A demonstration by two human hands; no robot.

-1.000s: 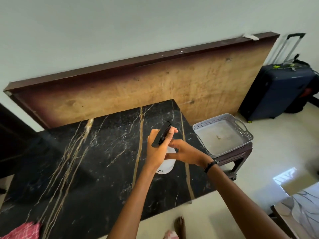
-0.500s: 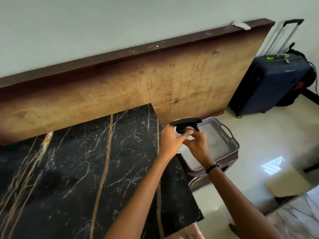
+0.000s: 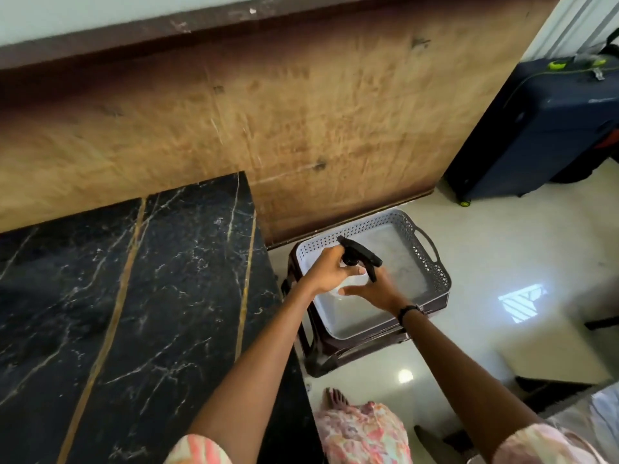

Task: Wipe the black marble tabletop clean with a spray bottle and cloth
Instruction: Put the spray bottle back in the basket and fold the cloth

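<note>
There is only one view, from a camera on the person's head. It looks forward and steeply down, close over both forearms. The bench [image 3: 134, 296] fills the lower left part, the floor [image 3: 502, 262] the right part, and a leaning wooden board [image 3: 268, 112] stands across the top.

A grey basket [image 3: 432, 262] sits on a brown stool [image 3: 335, 349] near a blue suitcase [image 3: 542, 135].

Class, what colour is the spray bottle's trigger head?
Black, on the spray bottle, seen in the head view, the only one.
</note>
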